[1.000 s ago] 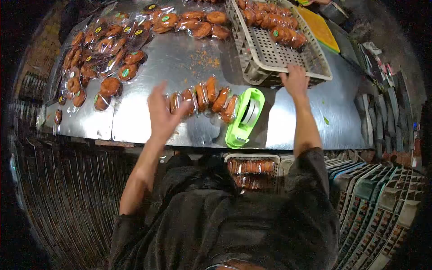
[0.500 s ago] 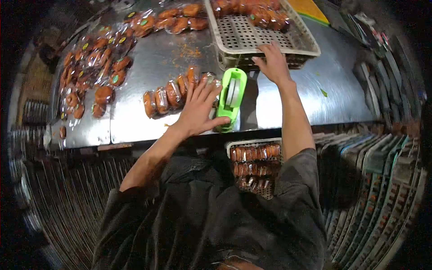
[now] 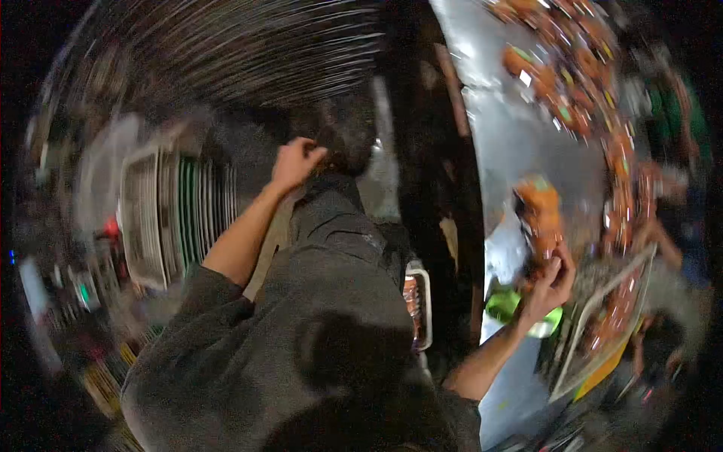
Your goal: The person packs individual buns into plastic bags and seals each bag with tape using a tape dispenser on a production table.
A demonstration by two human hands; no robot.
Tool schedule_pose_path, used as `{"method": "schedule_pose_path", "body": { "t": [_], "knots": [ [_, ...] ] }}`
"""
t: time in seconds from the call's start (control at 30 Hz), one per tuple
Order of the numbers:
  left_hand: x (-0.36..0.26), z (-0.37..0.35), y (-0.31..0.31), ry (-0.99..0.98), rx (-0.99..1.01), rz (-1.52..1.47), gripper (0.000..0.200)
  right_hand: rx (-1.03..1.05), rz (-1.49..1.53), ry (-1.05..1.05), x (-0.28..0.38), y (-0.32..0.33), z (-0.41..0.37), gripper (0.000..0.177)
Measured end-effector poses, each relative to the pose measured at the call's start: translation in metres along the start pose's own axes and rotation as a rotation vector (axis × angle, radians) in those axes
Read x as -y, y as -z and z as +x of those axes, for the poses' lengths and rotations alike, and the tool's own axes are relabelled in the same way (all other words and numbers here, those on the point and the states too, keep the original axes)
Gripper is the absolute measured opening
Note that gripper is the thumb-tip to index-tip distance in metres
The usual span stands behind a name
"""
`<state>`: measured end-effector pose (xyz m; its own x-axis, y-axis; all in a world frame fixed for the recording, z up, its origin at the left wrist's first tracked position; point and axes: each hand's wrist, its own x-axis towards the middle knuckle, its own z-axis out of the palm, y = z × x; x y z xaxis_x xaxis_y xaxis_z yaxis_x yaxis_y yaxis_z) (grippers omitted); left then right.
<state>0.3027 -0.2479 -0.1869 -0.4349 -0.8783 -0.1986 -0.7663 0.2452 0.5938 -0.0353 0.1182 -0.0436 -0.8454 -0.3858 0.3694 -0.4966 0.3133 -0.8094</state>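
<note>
My left hand [image 3: 297, 162] is held out over the dark floor beside my leg. Its fingers are loosely bent with the thumb apart, and I see nothing in it. Over the metal table, my right hand [image 3: 551, 290] has bent fingers at the near end of a row of brown, clear-wrapped buns [image 3: 541, 215]. Blur hides whether it grips the end bun or only touches it. Partly behind that hand and wrist lies a bright green tape dispenser [image 3: 503, 305].
More wrapped buns [image 3: 557, 94] lie spread over the metal table [image 3: 501, 143]. A plastic basket [image 3: 584, 320] holding buns stands past the dispenser. Another basket [image 3: 428, 309] sits low beside me. Stacked crates [image 3: 151, 218] stand left, and people [image 3: 670, 226] are across the table.
My view has swung left, so the table now lies on the right. My left hand has left the bun row and the dispenser; my right hand has moved from the basket rim to the row's end.
</note>
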Motion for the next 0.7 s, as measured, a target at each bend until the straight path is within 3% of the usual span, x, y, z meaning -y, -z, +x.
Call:
{"method": "schedule_pose_path", "body": {
  "t": [0.03,0.07,0.1,0.17,0.23,0.3,0.43,0.53,0.6,0.7],
  "knots": [
    [0.066,-0.004,0.019,-0.013,-0.225,0.164,0.056,0.084,-0.029,0.054,-0.002,-0.021,0.007,0.023],
    [0.13,-0.016,0.043,0.093,-0.427,0.281,0.056,0.176,-0.065,0.038,0.005,-0.04,0.013,0.02],
    [0.157,-0.038,0.077,0.378,-0.413,0.397,0.056,0.249,-0.119,0.15,0.008,-0.062,0.023,0.02],
    [0.209,-0.082,0.128,0.821,-0.711,0.709,0.066,0.368,-0.011,0.175,0.04,-0.121,0.028,0.02],
    [0.3,-0.128,0.164,1.015,-0.822,0.711,0.074,0.496,-0.059,0.176,0.077,-0.178,0.028,0.021],
    [0.363,-0.161,0.196,1.175,-0.796,0.617,0.08,0.583,-0.063,0.211,0.112,-0.243,0.014,0.023],
    [0.503,-0.189,0.215,1.24,-0.725,0.549,0.089,0.779,-0.025,0.215,0.218,-0.384,-0.066,0.022],
    [0.561,-0.179,0.234,1.279,-0.438,0.432,0.085,0.915,-0.102,0.479,0.26,-0.452,-0.113,0.021],
    [0.597,-0.178,0.255,1.258,-0.271,0.09,0.078,0.981,-0.131,0.503,0.292,-0.479,-0.143,0.022],
    [0.582,-0.191,0.267,1.182,-0.499,0.482,0.069,1.041,-0.137,0.444,0.317,-0.495,-0.169,0.023]
  ]
}}
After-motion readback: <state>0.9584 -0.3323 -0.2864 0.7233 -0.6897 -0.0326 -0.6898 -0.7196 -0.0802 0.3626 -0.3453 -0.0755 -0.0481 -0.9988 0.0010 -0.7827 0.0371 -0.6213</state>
